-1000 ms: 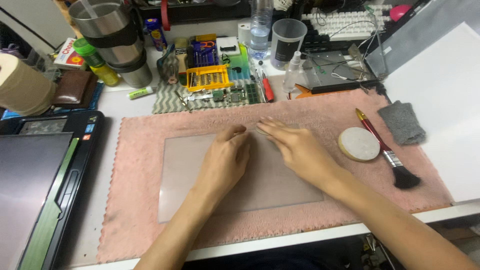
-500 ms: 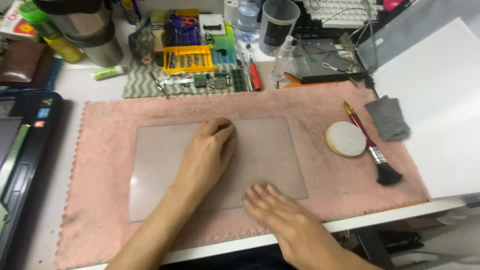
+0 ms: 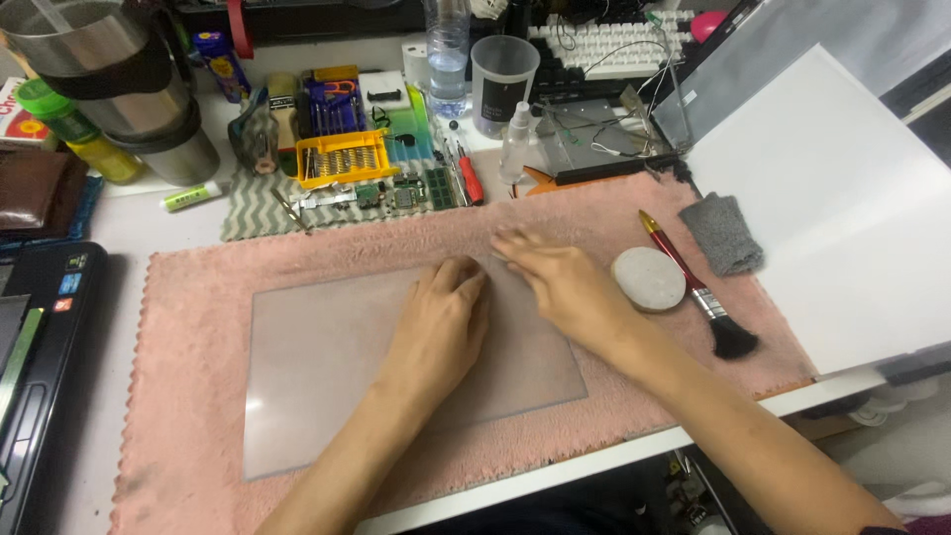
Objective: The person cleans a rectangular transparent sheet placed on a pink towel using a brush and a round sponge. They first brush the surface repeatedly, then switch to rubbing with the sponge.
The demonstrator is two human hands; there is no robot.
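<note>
- Clear plastic sheet (image 3: 327, 367) lay flat on a pink fuzzy towel (image 3: 178, 297) that covered the middle of the white desk (image 3: 129, 213).
- The sheet was see-through, so the pink showed under it. Its long side ran from left to right.
- The left hand (image 3: 436, 327) lay palm down on the sheet, near the far edge. Its fingers were straight and close together, pressed flat on the plastic.
- The right hand (image 3: 560, 287) was flat too, just beside the left hand. Its fingers were a little spread and pointed to the left, at the far right corner of the sheet.
- The 2 hands were very near each other. I could not tell if they touched.
- Neither hand pinched or picked up anything.
- A round white pad (image 3: 648, 278) sat on the towel just to the right of the right hand.
- A brush with a red handle (image 3: 693, 282) lay next to the pad, with its black hairs pointing to the near edge of the desk.
- A small grey cloth (image 3: 723, 233) lay beside the brush.
- A big white board (image 3: 832, 198) rested at the right side of the desk.
- Behind the towel were a yellow tray of small tool bits (image 3: 342, 159), a red screwdriver (image 3: 468, 178), a little spray bottle (image 3: 515, 144) and a clear cup (image 3: 498, 84).
- 2 metal mugs (image 3: 129, 89) stood stacked at the far left.
</note>
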